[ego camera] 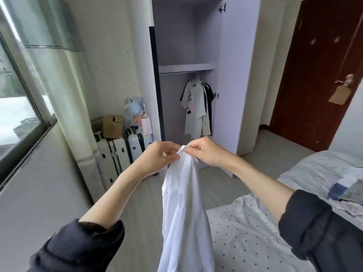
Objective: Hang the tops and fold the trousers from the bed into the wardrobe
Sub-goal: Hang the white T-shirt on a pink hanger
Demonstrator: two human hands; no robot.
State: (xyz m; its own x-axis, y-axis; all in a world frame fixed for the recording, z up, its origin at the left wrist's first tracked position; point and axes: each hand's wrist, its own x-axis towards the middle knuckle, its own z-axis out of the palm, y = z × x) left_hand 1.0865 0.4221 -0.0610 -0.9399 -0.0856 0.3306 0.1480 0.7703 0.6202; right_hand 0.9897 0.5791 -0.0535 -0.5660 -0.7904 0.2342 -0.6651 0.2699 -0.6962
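While both hands [157,157] [206,152] pinch white top [184,209], open wardrobe [235,75] holds hung tops [196,107].

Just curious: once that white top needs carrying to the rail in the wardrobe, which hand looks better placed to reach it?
Probably the right hand: it pinches the white top on the side nearer the hanging clothes.

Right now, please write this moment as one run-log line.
stage: white top held up | left hand: pinches top edge | right hand: pinches top edge | wardrobe: open, tops hung
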